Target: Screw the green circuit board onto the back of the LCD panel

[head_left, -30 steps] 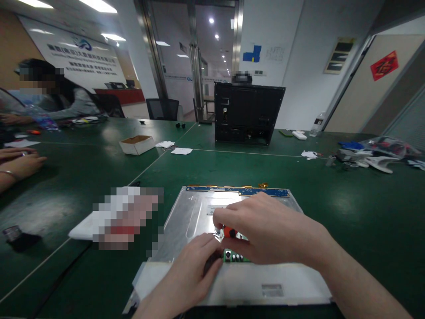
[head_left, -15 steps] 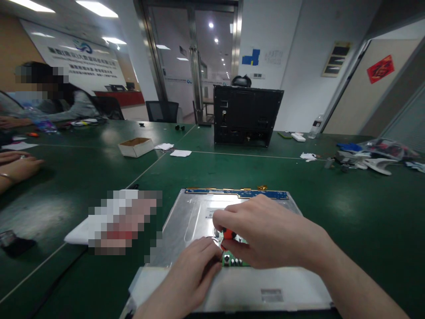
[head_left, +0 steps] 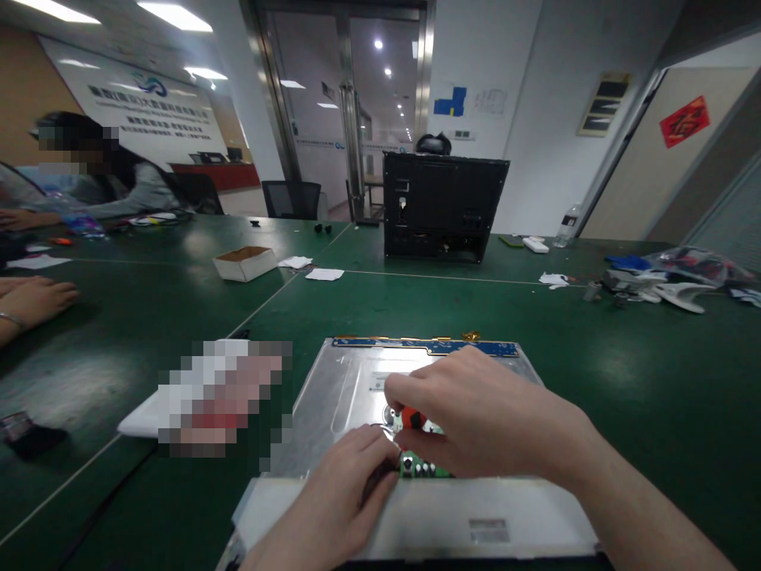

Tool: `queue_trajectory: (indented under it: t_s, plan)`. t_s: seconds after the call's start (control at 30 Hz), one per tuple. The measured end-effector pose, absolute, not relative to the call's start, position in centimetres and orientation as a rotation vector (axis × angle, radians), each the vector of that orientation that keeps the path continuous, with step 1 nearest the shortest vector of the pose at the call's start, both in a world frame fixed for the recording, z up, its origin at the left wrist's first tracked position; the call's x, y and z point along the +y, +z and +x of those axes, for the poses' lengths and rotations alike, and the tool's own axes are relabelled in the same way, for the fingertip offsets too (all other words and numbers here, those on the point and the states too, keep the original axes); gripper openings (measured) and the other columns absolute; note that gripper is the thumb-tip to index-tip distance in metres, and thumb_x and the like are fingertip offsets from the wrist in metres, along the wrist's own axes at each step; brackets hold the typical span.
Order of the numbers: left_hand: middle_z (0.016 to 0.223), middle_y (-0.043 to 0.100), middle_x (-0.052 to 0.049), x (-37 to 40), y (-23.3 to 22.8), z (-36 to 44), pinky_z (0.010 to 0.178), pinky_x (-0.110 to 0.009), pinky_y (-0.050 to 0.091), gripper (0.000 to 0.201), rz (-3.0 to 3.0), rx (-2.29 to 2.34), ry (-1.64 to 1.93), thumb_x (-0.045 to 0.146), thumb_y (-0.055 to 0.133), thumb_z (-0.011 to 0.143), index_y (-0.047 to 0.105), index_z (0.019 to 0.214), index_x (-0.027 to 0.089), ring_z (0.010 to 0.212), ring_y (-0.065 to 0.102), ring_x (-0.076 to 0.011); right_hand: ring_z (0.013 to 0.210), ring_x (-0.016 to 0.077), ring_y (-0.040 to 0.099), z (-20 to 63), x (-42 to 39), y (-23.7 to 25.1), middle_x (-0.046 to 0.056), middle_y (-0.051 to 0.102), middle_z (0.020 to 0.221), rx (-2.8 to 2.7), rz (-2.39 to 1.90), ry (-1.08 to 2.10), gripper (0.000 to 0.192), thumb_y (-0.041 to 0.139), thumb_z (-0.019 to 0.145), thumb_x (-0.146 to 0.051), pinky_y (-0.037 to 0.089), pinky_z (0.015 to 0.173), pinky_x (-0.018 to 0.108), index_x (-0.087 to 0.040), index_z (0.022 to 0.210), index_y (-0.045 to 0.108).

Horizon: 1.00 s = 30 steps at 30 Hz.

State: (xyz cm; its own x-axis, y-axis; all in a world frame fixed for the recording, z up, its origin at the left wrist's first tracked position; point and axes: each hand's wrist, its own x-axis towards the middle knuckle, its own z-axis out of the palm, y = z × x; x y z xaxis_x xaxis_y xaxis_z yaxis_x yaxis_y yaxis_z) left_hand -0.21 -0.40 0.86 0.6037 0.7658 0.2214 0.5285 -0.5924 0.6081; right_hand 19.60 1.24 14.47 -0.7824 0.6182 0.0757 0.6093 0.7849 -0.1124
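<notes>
Before me lies a flat display panel (head_left: 321, 424) with its silvery metal back up and a blue circuit strip (head_left: 481, 348) along its far edge. Over the middle of it, my right hand (head_left: 499, 416) is closed round a red-and-black screwdriver (head_left: 411, 417), of which only part of the handle shows. Below that hand a green circuit board (head_left: 425, 468) is partly visible. My left hand (head_left: 342, 488) rests on the panel's near left part, fingers bent together at the board's left edge beside the screwdriver. What those fingertips pinch is hidden.
A white packet (head_left: 143, 412), partly blurred out, lies left of the panel. Farther back stand an open cardboard box (head_left: 243, 266) and a black monitor casing (head_left: 443, 208). Plastic bags and scraps (head_left: 666, 281) lie at right. Another person's hands (head_left: 39, 301) rest at left.
Both my hands stay almost in place over the board, with the screwdriver turned slightly in my right hand. At the left, the other person's hands have shifted a little.
</notes>
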Motion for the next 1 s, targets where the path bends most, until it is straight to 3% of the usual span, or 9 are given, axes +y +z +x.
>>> queue_trajectory:
  t_s: [0.33, 0.67, 0.9, 1.0]
  plan:
    - [0.095, 0.061, -0.004, -0.6, 1.0, -0.3, 0.075, -0.03, 0.046, 0.018, 2.318, 1.066, 0.586, 0.01, 0.048, 0.083, 0.057, 0.094, 0.022, 0.087, 0.057, -0.0201, 0.058, 0.0103, 0.051, 20.5, 1.4, 15.4, -0.003, 0.065, 0.072, -2.795, -1.085, 0.116, 0.008, 0.06, 0.084, -0.026, 0.021, 0.052, 0.025, -0.021, 0.088, 0.055]
    - [0.093, 0.06, -0.003, -0.9, 1.5, -0.2, 0.07, -0.031, 0.044, 0.013, 2.238, 1.175, 0.545, 0.016, 0.056, 0.082, 0.054, 0.094, 0.022, 0.082, 0.056, -0.0204, 0.063, 0.0117, 0.054, 23.0, 2.5, 16.1, -0.003, 0.065, 0.077, -2.605, -1.229, 0.12, 0.015, 0.063, 0.085, -0.033, 0.031, 0.057, 0.024, -0.023, 0.093, 0.054]
    - [0.088, 0.061, -0.004, -0.9, 1.7, -0.6, 0.068, -0.032, 0.046, 0.01, 2.255, 1.165, 0.698, 0.028, 0.048, 0.092, 0.054, 0.094, 0.021, 0.078, 0.057, -0.0208, 0.063, 0.0137, 0.055, 26.6, 4.3, 13.0, 0.0, 0.065, 0.076, -2.489, -1.351, 0.196, 0.011, 0.059, 0.084, -0.025, 0.036, 0.057, 0.025, -0.02, 0.091, 0.051]
    - [0.094, 0.063, -0.005, -0.2, 2.1, -1.0, 0.074, -0.033, 0.047, 0.015, 2.319, 1.174, 0.702, 0.026, 0.042, 0.095, 0.056, 0.1, 0.023, 0.087, 0.058, -0.0217, 0.076, 0.0167, 0.061, 28.7, 5.0, 10.8, 0.005, 0.068, 0.093, -2.403, -1.366, 0.318, 0.015, 0.05, 0.09, -0.024, 0.043, 0.067, 0.029, -0.02, 0.104, 0.055]
